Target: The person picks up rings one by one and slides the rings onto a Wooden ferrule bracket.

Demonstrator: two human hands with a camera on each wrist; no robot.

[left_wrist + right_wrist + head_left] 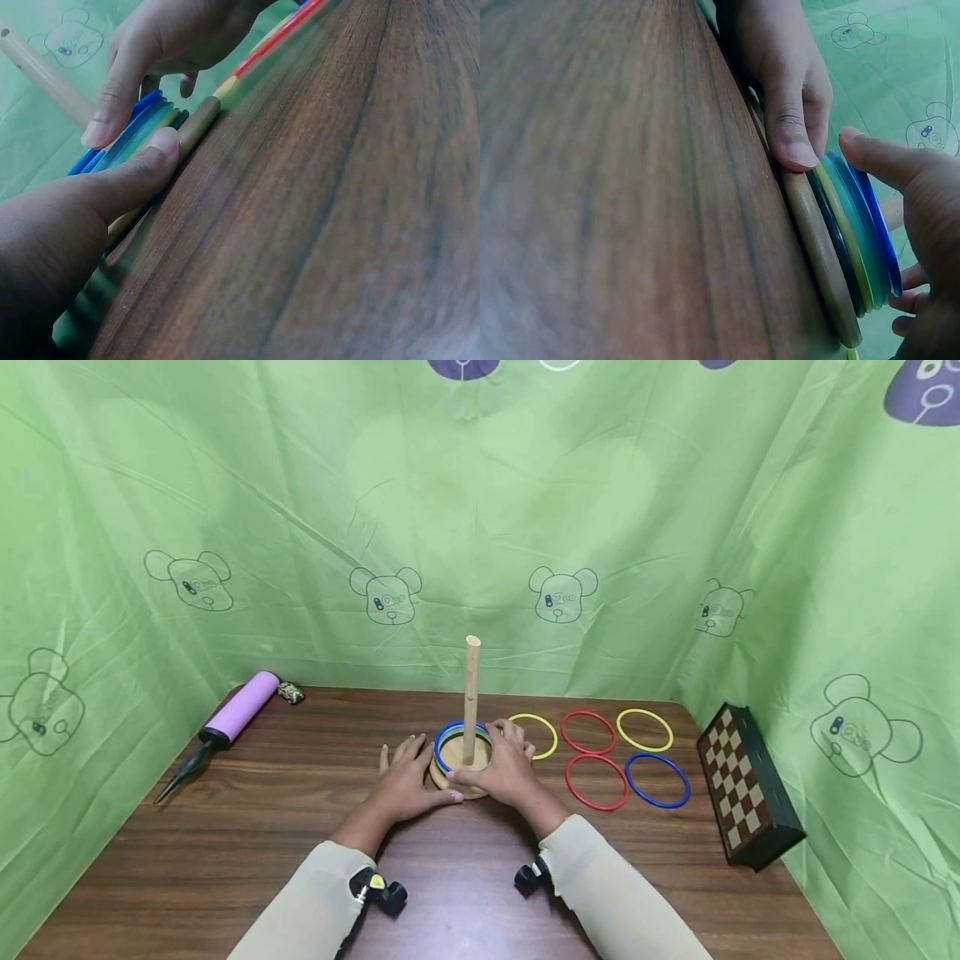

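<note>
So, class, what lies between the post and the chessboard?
In the head view: the right hand, then two yellow rings, two red rings and a blue ring.

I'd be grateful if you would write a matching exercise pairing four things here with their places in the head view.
1. purple pump
2. wooden peg
3. stacked rings
4. checkered box

A. encircling the wooden peg
B. left side of the table
C. right side of the table
D. rising upright from the round base

Pairs: 1-B, 2-D, 3-A, 4-C
</note>
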